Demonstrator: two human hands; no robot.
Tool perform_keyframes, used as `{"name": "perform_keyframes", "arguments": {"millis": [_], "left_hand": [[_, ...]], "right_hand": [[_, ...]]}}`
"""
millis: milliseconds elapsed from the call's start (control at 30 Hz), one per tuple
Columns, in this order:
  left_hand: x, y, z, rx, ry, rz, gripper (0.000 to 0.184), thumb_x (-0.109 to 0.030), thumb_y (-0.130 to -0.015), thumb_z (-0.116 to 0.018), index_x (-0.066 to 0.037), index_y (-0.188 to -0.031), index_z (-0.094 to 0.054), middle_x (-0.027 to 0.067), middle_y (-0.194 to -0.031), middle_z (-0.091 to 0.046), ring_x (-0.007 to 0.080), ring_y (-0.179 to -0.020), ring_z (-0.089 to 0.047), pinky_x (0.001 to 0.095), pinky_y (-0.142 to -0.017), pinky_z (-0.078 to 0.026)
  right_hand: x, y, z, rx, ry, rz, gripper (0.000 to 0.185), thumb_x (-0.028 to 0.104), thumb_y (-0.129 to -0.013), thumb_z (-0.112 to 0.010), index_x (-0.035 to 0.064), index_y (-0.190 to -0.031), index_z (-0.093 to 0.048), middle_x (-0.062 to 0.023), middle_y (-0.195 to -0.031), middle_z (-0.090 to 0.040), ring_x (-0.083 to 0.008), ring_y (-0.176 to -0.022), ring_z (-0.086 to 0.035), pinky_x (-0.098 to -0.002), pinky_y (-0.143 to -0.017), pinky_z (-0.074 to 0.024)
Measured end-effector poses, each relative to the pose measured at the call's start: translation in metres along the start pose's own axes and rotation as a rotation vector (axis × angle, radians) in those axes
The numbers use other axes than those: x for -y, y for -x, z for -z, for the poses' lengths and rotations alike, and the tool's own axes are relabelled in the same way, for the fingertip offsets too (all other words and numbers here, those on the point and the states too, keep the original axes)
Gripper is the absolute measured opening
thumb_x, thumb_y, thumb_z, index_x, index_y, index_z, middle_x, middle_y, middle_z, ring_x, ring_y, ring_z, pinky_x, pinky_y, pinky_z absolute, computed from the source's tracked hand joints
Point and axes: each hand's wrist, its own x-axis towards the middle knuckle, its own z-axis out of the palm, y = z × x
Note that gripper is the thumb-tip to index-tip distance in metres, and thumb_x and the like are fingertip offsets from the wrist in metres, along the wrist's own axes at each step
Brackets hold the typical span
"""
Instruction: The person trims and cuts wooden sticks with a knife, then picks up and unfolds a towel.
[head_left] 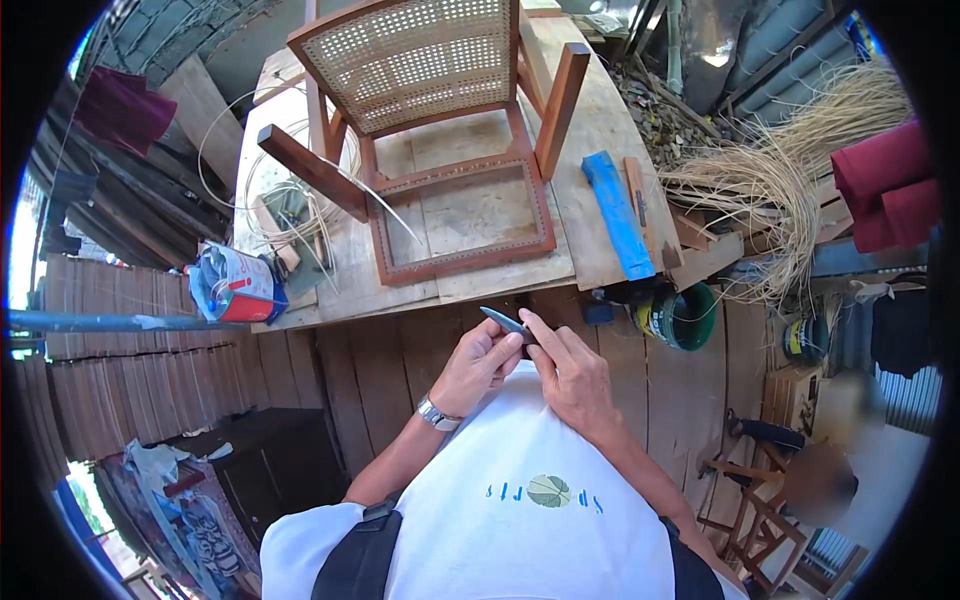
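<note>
In front of my white shirt, both hands meet at a knife (504, 320) with a pointed grey blade. Its tip points up and to the left. My left hand (474, 368), with a watch on the wrist, is closed, thumb and fingers at the blade. My right hand (572, 378) closes around the dark handle end, which its fingers mostly hide. Beyond them a wooden chair (545, 215) rests on the worktable (450, 290). Woven cane fills its back; the seat frame is open, with small holes along its border. A pale cane strand crosses the seat opening.
A blue strip (618, 215) lies right of the chair. Coiled cane (320, 215) and a cut-open can (235, 285) are at the left. A bucket (682, 316) stands beyond the table's near edge, below a cane bundle (790, 190). Another person (820, 480) sits at lower right.
</note>
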Motion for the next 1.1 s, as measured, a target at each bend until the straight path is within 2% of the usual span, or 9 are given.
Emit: {"name": "perform_keyframes", "arguments": {"millis": [133, 233, 400, 567, 733, 933, 1033, 1100], "left_hand": [[-0.001, 0.003, -0.005, -0.091, -0.08, -0.137, 0.016, -0.023, -0.103, -0.058, -0.007, -0.103, -0.058, -0.0077, -0.073, -0.047, 0.0007, -0.057, -0.033, 0.0196, -0.048, -0.026], [-0.001, 0.004, -0.002, -0.112, -0.078, -0.126, 0.016, -0.023, -0.103, -0.059, -0.006, -0.103, -0.059, -0.0079, -0.074, -0.047, 0.0006, -0.058, -0.034, 0.0196, -0.048, -0.026], [0.0, 0.003, 0.01, -0.003, 0.049, 0.006, 0.017, -0.025, -0.103, -0.059, -0.009, -0.104, -0.054, -0.0069, -0.075, -0.046, 0.0009, -0.059, -0.032, 0.0181, -0.049, -0.025], [-0.004, 0.002, 0.01, 0.036, 0.036, 0.01, 0.017, -0.026, -0.104, -0.058, -0.01, -0.103, -0.051, -0.0068, -0.075, -0.045, 0.001, -0.059, -0.03, 0.0177, -0.049, -0.024], [-0.004, 0.001, 0.01, 0.039, 0.035, 0.002, 0.017, -0.025, -0.104, -0.057, -0.009, -0.104, -0.053, -0.0063, -0.074, -0.047, 0.0011, -0.058, -0.032, 0.018, -0.048, -0.025], [-0.004, 0.002, 0.007, -0.055, -0.051, -0.095, 0.019, -0.025, -0.103, -0.058, -0.005, -0.106, -0.058, -0.0059, -0.075, -0.051, 0.0005, -0.058, -0.037, 0.0183, -0.047, -0.027], [-0.004, 0.004, 0.013, -0.047, -0.033, -0.046, 0.018, -0.024, -0.103, -0.058, -0.006, -0.106, -0.056, -0.0068, -0.074, -0.048, 0.0002, -0.058, -0.033, 0.0178, -0.048, -0.027], [-0.006, 0.005, 0.019, 0.044, 0.076, 0.03, 0.017, -0.024, -0.104, -0.057, -0.008, -0.108, -0.054, -0.0071, -0.077, -0.045, 0.0, -0.058, -0.03, 0.0169, -0.05, -0.026]], "right_hand": [[0.0, -0.002, -0.004, 0.03, -0.007, 0.002, 0.047, 0.009, -0.092, -0.066, 0.0164, -0.138, -0.059, -0.0103, -0.08, -0.054, -0.0284, -0.069, -0.06, -0.0419, -0.06, -0.0497], [0.001, -0.003, -0.005, 0.045, -0.03, -0.033, 0.047, 0.009, -0.093, -0.066, 0.0169, -0.138, -0.059, -0.0106, -0.08, -0.054, -0.0288, -0.068, -0.06, -0.0421, -0.059, -0.0493], [0.004, -0.004, -0.005, 0.063, -0.085, -0.029, 0.051, 0.01, -0.093, -0.065, 0.017, -0.143, -0.055, -0.0114, -0.081, -0.056, -0.0294, -0.069, -0.06, -0.042, -0.062, -0.0494], [0.004, -0.004, -0.004, 0.045, -0.08, -0.027, 0.054, 0.01, -0.094, -0.065, 0.0169, -0.145, -0.052, -0.0116, -0.083, -0.057, -0.0298, -0.071, -0.061, -0.0417, -0.064, -0.0498], [0.003, -0.004, -0.004, 0.028, -0.035, 0.007, 0.05, 0.009, -0.093, -0.065, 0.0171, -0.142, -0.056, -0.0099, -0.08, -0.055, -0.0279, -0.069, -0.061, -0.0413, -0.062, -0.0497], [0.002, -0.005, -0.007, 0.046, -0.042, -0.004, 0.047, 0.009, -0.094, -0.064, 0.0177, -0.139, -0.059, -0.0095, -0.08, -0.054, -0.0271, -0.068, -0.06, -0.0413, -0.06, -0.05], [0.003, -0.007, -0.009, 0.064, -0.061, -0.019, 0.049, 0.009, -0.094, -0.064, 0.0175, -0.141, -0.057, -0.0101, -0.08, -0.054, -0.0273, -0.068, -0.06, -0.0411, -0.061, -0.0496], [0.003, -0.008, -0.011, 0.067, -0.058, 0.001, 0.052, 0.01, -0.093, -0.065, 0.0177, -0.144, -0.054, -0.0092, -0.079, -0.053, -0.0266, -0.067, -0.059, -0.0409, -0.06, -0.0493]]}}
